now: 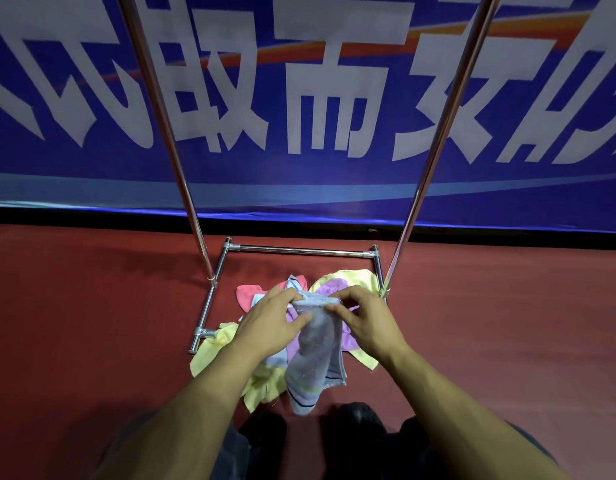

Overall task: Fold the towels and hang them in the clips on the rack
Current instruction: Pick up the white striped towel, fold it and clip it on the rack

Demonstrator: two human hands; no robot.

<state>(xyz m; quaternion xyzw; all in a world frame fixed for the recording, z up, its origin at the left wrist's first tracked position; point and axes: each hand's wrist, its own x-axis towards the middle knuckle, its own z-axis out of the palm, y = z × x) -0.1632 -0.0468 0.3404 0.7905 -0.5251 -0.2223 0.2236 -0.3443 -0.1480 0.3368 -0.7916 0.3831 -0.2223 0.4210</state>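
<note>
Here we hold a grey-blue striped towel [315,351] by its top edge, the left hand [273,325] pinching one corner and the right hand [363,322] pinching the other, thumbs in front and fingers curled behind. The cloth hangs straight down from the grip, doubled lengthwise, its striped hem toward our shoes [360,415].

Directly beneath the grip, on the red floor [92,306], lies the heap of towels [216,351] not yet done: yellow ones to either side of the hanging cloth, purple just behind it, pink beyond our left hand.

Around that heap runs the chrome base of the rack [301,251], and from it two poles [168,133] rise past the grip on both sides, out of the top of the view. A blue banner [334,181] with white characters stands farthest back.

We judge the fold of this towel to be in hand, likely near its end. Next we would bring the top edges together, keep the layers even, and lift the towel up to the clips, which we cannot see from here.
</note>
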